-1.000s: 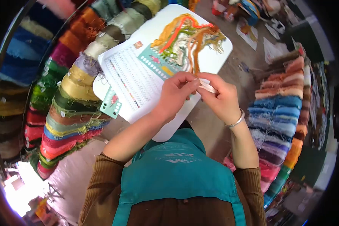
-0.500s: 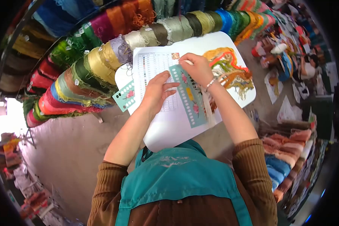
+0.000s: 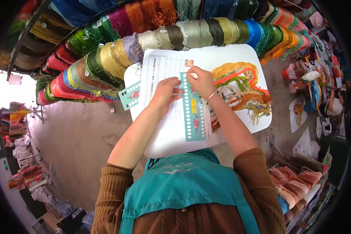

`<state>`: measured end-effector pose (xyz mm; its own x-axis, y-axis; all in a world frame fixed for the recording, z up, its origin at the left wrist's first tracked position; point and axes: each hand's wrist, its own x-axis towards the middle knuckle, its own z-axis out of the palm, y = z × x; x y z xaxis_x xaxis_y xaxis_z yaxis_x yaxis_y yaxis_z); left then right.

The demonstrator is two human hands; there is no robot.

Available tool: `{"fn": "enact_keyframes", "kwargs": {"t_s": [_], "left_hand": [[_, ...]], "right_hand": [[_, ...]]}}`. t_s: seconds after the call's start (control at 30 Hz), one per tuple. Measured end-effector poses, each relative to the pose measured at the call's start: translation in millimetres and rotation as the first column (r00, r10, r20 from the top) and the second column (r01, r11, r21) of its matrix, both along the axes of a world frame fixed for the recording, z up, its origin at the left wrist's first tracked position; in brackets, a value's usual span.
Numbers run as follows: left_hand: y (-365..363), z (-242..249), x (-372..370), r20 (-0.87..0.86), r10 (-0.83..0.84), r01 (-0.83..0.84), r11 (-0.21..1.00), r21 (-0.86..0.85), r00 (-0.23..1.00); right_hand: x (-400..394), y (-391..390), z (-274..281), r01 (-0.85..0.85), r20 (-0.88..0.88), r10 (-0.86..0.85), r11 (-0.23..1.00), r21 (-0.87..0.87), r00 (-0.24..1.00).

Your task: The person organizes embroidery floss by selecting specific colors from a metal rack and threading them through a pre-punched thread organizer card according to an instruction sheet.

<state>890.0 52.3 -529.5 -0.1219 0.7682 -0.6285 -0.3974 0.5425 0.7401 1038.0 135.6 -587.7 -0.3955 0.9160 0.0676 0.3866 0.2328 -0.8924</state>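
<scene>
A white board lies in front of me with a printed chart on it. Over the chart's right side is a green thread card with flower pictures and white holes along its edges. My left hand rests at the card's left edge, fingers apart and slightly bent. At the card's top, my right hand pinches cream thread, whose strands hang down along the card's right side. A second green card sticks out from under the chart at the left.
Loose orange, green and brown thread lies on the board's right. Behind it, racks hold many coloured skeins. More skeins lie at the lower right, with white plastic bags beyond. Bare floor shows at the left.
The view has shifted slightly, and the green card now stands more upright. My right hand still pinches near its top; my left hand has come a little closer to its edge.
</scene>
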Motion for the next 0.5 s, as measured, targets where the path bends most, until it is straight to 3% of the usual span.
{"fn": "enact_keyframes", "kwargs": {"t_s": [0.13, 0.2, 0.33, 0.4, 0.5], "left_hand": [[9, -20, 6, -0.045, 0.01, -0.009, 1.0, 0.026, 0.999], [14, -30, 9, -0.156, -0.018, 0.035, 0.994, 0.103, 0.988], [18, -39, 13, -0.137, 0.051, -0.027, 0.985, 0.17, 0.989], [22, -38, 12, -0.06, 0.018, -0.006, 0.981, 0.195, 0.998], [29, -36, 9, -0.087, -0.055, 0.069, 0.983, 0.171, 0.995]], "right_hand": [[1, -1, -1, 0.0, -0.071, -0.002, 1.0, -0.019, 0.997], [2, 0, -5, 0.001, -0.074, 0.0, 1.0, 0.008, 0.997], [2, 0, -7, 0.01, -0.127, -0.009, 1.0, 0.009, 0.992], [3, 0, -3, 0.007, -0.123, -0.006, 1.0, 0.008, 0.992], [3, 0, -1, 0.001, -0.119, -0.008, 0.999, -0.054, 0.993]]}}
